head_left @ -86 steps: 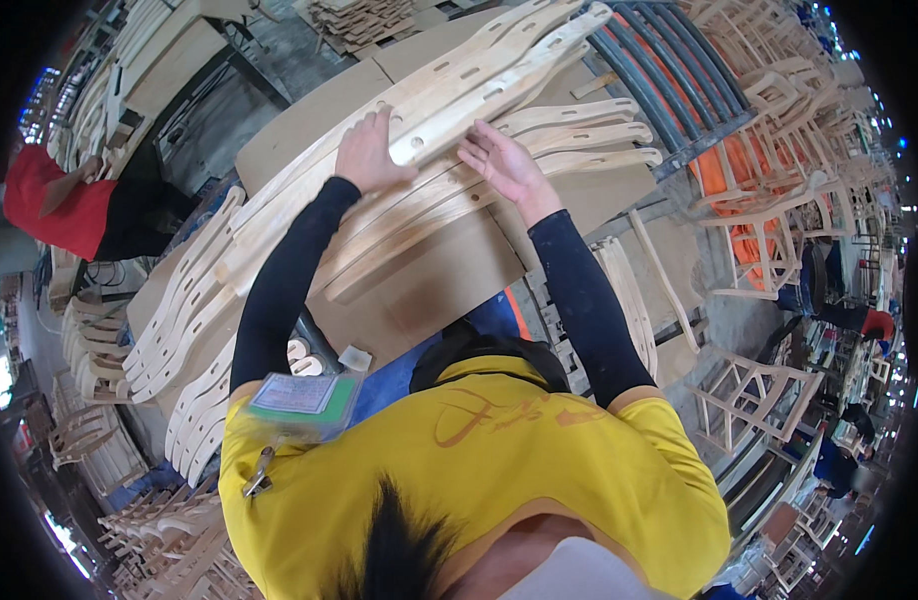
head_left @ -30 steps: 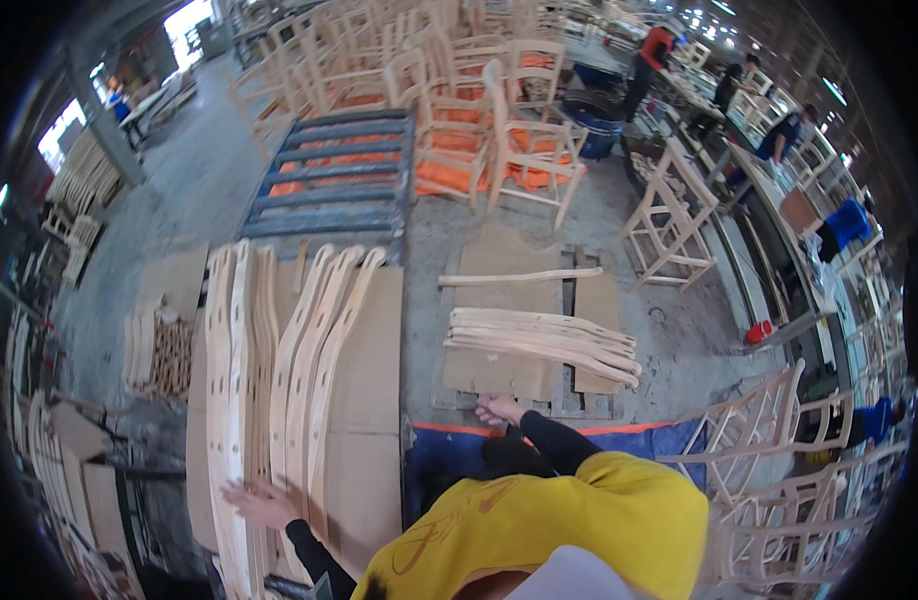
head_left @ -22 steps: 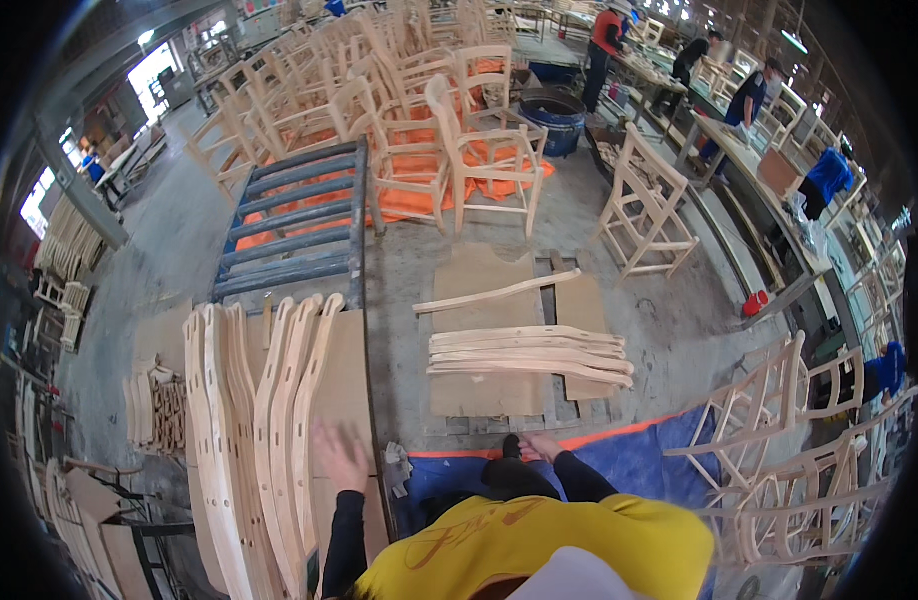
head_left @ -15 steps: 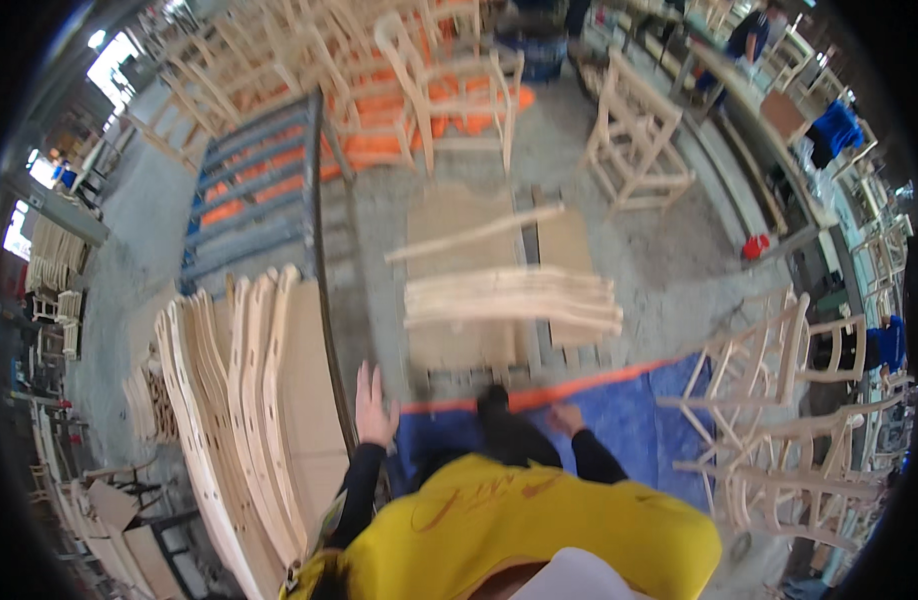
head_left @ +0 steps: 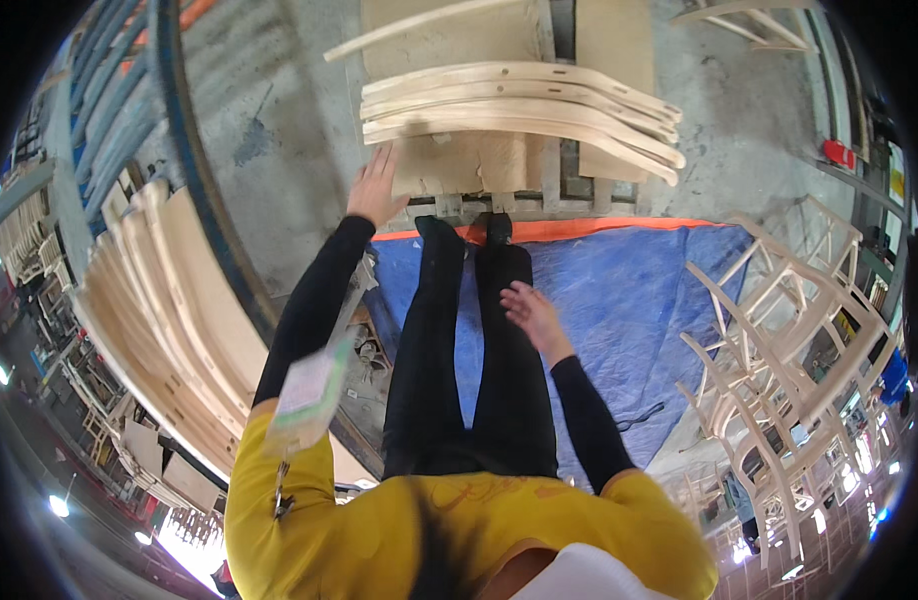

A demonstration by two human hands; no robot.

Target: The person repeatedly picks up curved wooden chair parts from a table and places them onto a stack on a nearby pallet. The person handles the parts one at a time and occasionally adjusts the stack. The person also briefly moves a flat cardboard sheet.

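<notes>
Since the prior frame, left hand (head_left: 376, 190) advanced, open and empty, to near end of stack of pale curved wooden chair rails (head_left: 519, 110) | right hand (head_left: 532, 315) open, empty, over blue tarp (head_left: 639, 290) | recommended: grip top rail near its end, lift level.

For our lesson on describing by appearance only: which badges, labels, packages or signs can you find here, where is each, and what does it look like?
Badge card: hangs at the person's left shoulder, beside the left sleeve; rectangular, pale green and white, blurred.
Cardboard sheet: flat on the floor under the curved wooden slats; plain brown.
No signs or screens can be made out.
</notes>
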